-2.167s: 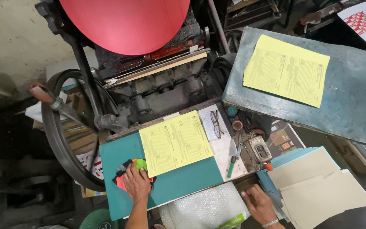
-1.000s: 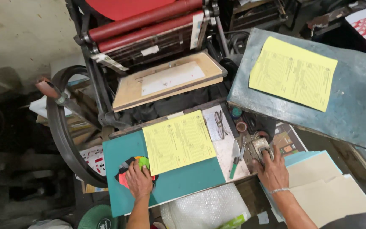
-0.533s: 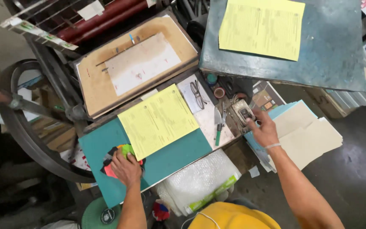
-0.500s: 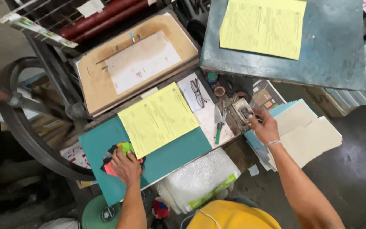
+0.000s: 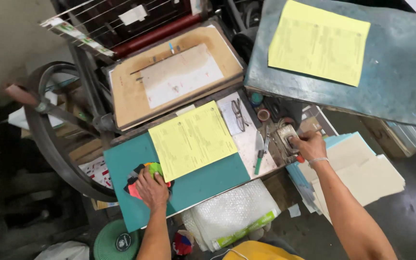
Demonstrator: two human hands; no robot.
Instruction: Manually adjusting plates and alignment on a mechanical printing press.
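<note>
My left hand (image 5: 151,188) rests on a small bundle of coloured rags (image 5: 145,172), green, red and black, on the teal feed board (image 5: 208,180). A stack of yellow printed sheets (image 5: 192,139) lies on that board just right of the rags. My right hand (image 5: 308,144) presses its fingers on a small grimy metal block (image 5: 286,135) at the right end of the board. The brown platen (image 5: 174,79) of the printing press, with a white sheet on it, lies tilted open above the yellow stack.
Spectacles (image 5: 239,114), a green pen (image 5: 259,163), a palette knife and small tins lie on white paper by my right hand. More yellow sheets (image 5: 318,41) sit on a grey-blue table (image 5: 400,77). A big flywheel (image 5: 49,139) stands left; cream card stacks (image 5: 362,168) right; bubble wrap (image 5: 227,214) below.
The red ink disc has swung out of sight and the press platen has opened. My right hand has moved up from the card stack onto the metal block. My left hand has stayed on the rags.
</note>
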